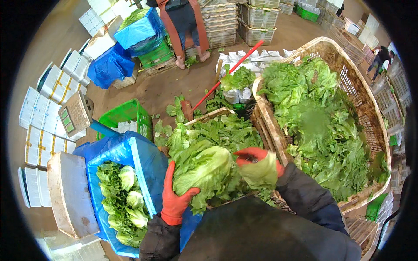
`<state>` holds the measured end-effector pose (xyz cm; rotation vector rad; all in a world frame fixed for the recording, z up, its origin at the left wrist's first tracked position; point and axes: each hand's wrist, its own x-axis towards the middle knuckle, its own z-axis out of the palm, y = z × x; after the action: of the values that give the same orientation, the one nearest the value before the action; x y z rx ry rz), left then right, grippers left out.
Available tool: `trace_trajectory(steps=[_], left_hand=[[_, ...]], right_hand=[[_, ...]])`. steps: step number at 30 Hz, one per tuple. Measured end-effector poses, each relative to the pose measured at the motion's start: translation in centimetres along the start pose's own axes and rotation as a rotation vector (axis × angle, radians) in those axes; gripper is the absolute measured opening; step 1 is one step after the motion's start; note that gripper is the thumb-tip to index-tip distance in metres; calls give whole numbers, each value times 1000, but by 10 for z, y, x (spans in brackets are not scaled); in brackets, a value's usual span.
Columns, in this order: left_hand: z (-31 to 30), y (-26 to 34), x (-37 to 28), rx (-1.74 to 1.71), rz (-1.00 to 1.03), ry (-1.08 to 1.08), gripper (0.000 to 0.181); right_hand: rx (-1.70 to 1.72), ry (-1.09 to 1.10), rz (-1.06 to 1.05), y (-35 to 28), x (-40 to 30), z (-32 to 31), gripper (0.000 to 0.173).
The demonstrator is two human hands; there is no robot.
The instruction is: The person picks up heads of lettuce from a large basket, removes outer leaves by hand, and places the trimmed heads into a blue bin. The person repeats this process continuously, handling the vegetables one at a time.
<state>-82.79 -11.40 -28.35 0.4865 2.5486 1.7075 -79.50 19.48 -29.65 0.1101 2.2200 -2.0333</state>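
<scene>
My left hand [174,195], in an orange-red glove, holds a head of leafy lettuce [210,168] from its left side. My right hand [253,155], gloved alike, is just right of the head and pinches a loose lettuce leaf [261,173]. A small dark thing shows between its fingers, too unclear to name. Beneath both hands is a crate of loose leaves [228,130]. On the left, a box lined with blue plastic film [143,169] holds several lettuce heads [127,202]. A big dirty white plastic crate [362,104] at right is heaped with lettuce [313,130].
A digital scale display [74,114] rises behind the blue-lined box. Beyond it stands a green plastic crate [143,120]. A red-handled broom [225,78] leans across the littered floor. White foam boxes [45,117] line the left; a person [184,26] in an apron stands ahead.
</scene>
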Motion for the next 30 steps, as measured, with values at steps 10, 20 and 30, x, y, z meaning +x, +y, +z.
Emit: trace_trajectory(steps=[10, 20, 30], left_hand=[[-2, -19, -19, -789, -328, -291, 93], [30, -23, -60, -887, -334, -376, 92], [-218, -52, -109, -964, -369, -48, 52]], right_hand=[[-539, 232, -160, 3, 17, -41, 39], [-161, 2, 37, -44, -28, 96, 40], [-297, -686, -785, -131, 47, 261, 71]])
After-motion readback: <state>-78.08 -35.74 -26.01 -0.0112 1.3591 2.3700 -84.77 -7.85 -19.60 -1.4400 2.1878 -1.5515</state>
